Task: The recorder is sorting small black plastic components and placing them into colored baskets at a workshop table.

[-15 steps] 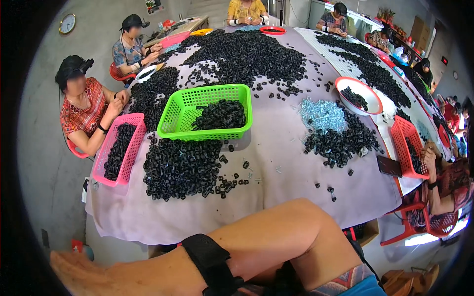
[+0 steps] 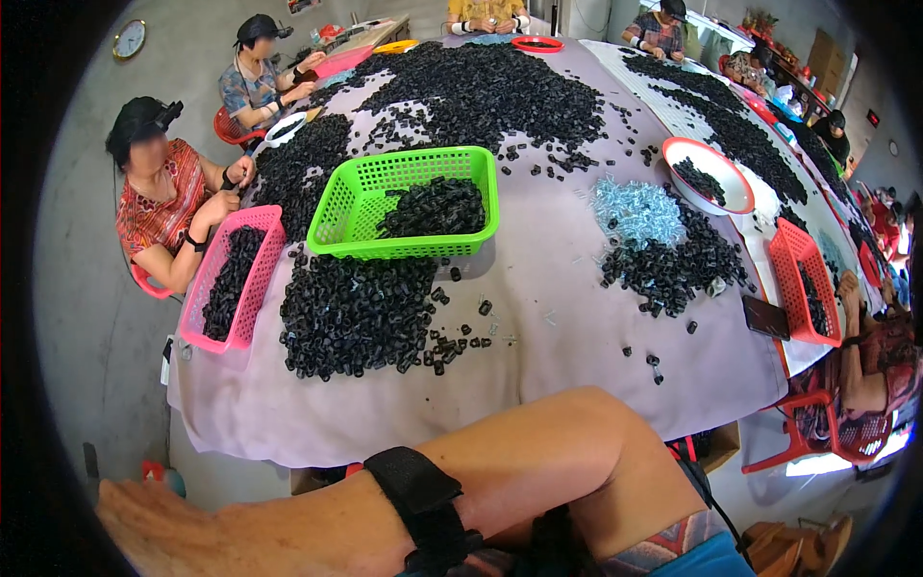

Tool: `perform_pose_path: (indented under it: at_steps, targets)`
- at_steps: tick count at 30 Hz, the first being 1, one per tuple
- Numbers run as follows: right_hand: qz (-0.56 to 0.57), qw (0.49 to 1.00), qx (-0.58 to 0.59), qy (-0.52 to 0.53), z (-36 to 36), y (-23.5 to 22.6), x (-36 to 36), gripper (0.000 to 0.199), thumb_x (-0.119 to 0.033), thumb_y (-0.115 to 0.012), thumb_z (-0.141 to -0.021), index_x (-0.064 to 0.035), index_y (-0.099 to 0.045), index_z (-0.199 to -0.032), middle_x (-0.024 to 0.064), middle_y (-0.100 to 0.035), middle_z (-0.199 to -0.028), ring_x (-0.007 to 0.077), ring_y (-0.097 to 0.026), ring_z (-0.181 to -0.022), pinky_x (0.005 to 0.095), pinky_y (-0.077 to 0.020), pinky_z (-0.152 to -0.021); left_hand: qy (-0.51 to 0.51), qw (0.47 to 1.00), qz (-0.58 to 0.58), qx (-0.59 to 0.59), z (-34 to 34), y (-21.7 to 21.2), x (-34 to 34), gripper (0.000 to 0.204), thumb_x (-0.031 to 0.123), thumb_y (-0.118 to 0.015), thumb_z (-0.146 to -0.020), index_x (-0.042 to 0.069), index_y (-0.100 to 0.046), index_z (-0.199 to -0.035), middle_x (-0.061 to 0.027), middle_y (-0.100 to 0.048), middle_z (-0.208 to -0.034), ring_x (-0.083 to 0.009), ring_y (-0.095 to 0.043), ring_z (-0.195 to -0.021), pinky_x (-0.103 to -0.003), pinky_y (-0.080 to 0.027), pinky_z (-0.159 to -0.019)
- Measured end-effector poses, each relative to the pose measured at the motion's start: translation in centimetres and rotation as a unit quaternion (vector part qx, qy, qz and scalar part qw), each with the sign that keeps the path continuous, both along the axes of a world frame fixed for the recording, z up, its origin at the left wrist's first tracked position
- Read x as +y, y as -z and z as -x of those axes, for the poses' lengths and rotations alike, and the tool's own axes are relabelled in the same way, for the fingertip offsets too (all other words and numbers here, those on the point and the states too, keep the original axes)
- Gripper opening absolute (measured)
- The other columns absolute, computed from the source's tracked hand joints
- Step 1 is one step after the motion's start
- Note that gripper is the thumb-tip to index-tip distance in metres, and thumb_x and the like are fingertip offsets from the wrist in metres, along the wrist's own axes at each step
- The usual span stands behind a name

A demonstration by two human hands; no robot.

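My right forearm crosses the lower part of the view from right to left, in front of the table edge, with a black strap round it near the wrist. My right hand (image 2: 144,519) is at the lower left rim, off the table; its back shows, but the fingers are hidden in the dark edge. My left hand is not in view. Beyond the forearm, a pile of small black plastic parts (image 2: 356,317) lies on the cloth-covered table (image 2: 567,356). Behind it stands a green basket (image 2: 336,216) partly filled with the same parts.
A pink basket (image 2: 197,327) stands at the left beside a person (image 2: 173,202). To the right are clear bluish pieces (image 2: 636,213), a red-rimmed white bowl (image 2: 735,192), a phone (image 2: 765,317) and a red basket (image 2: 822,332). Other people sit around the table. A red chair (image 2: 808,433) is at right.
The table and its things sit slightly higher in the picture. My right forearm keeps nearly the same pose. The person at left has shifted their hands.
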State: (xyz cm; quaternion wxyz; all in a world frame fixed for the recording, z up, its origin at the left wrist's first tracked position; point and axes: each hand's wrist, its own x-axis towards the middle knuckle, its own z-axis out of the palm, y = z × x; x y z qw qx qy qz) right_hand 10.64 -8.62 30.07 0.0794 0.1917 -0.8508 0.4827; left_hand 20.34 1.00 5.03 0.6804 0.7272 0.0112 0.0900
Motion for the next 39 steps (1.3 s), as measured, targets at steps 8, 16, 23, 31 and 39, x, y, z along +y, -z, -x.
perform_pose_path:
  at_steps: [8, 16, 23, 31, 39]
  targets:
    - [0.112, 0.960, 0.248, -0.060, 5.8, 6.8, 0.8, 0.026, -0.016, -0.056, -0.072, 0.0082, -0.059, -0.061, 0.0310, -0.058, -0.093, 0.0401, -0.058, -0.093, 0.0447, -0.0480, -0.077, -0.004, 1.000, 0.026, -0.017, 0.4, 0.9, -1.7, 0.032, 0.023, -0.058, -0.084, -0.002, -0.059, -0.105, -0.0107, -0.059, -0.092, -0.0194, -0.059, -0.081, -0.030, -0.047, -0.070]
    - [0.097, 0.979, 0.075, 0.166, 1.0, 9.1, 16.8, 0.034, -0.022, -0.062, -0.074, 0.0024, -0.051, -0.054, 0.0093, -0.046, -0.044, 0.0156, -0.043, -0.041, 0.0348, -0.0383, -0.045, -0.026, 0.995, 0.073, -0.060, 1.2, 2.0, -3.6, 0.033, 0.024, -0.058, -0.084, -0.002, -0.059, -0.104, -0.0103, -0.060, -0.092, -0.0188, -0.060, -0.080, -0.030, -0.047, -0.069]
    - [0.067, 0.940, -0.073, 0.327, -5.7, 14.7, 23.2, 0.025, -0.020, -0.059, -0.089, -0.0034, -0.054, -0.070, -0.0067, -0.042, -0.060, 0.0016, -0.037, -0.059, 0.0208, -0.0309, -0.051, -0.201, 0.975, 0.084, -0.040, 11.5, -2.3, -3.8, 0.025, 0.014, -0.064, -0.084, -0.001, -0.060, -0.105, -0.0064, -0.058, -0.091, -0.0143, -0.056, -0.081, -0.028, -0.047, -0.071]
    - [0.113, 0.936, -0.056, 0.330, -6.4, 26.6, 25.2, 0.005, -0.005, -0.061, -0.084, -0.0020, -0.057, -0.081, -0.0029, -0.051, -0.070, 0.0070, -0.049, -0.063, 0.0233, -0.0415, -0.056, -0.690, 0.688, 0.136, -0.180, 20.9, -0.6, -3.4, 0.009, 0.006, -0.058, -0.087, 0.003, -0.062, -0.093, -0.0013, -0.060, -0.078, -0.0067, -0.054, -0.068, -0.021, -0.045, -0.061]
    - [-0.246, 0.901, -0.014, 0.358, -4.0, 28.5, 24.2, 0.013, 0.000, -0.059, -0.073, -0.0003, -0.059, -0.086, 0.0130, -0.053, -0.076, 0.0299, -0.056, -0.069, 0.0370, -0.0472, -0.063, -0.758, 0.632, 0.129, -0.100, 22.1, 2.3, -0.6, 0.009, 0.011, -0.060, -0.087, 0.003, -0.061, -0.092, -0.0003, -0.058, -0.073, -0.0065, -0.053, -0.063, -0.021, -0.045, -0.057]
